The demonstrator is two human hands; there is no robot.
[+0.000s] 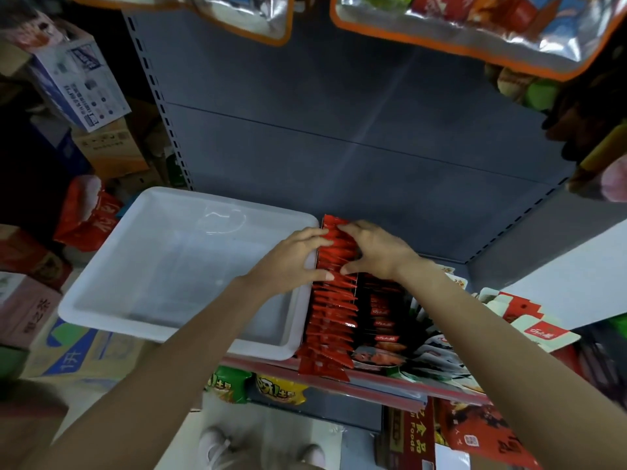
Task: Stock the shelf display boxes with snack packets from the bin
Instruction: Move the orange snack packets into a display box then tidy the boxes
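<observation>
A long row of red snack packets point(334, 310) stands upright in a narrow display box on the shelf, running from the shelf's front edge toward the back. My left hand point(294, 257) and my right hand point(373, 251) meet over the far part of the row, fingers and thumbs curled round a bunch of packets from both sides. The white plastic bin point(112, 293) sits just left of the row and looks bare inside. A dark display box point(381, 320) with dark red packets stands right of the red row.
The grey shelf back panel point(339, 130) rises behind. Open white and red display boxes point(529, 320) lie at the right. Foil bags point(475, 28) hang overhead. Cardboard cartons point(78, 83) pile up at the left. Green and yellow snack bags point(258, 388) fill the shelf below.
</observation>
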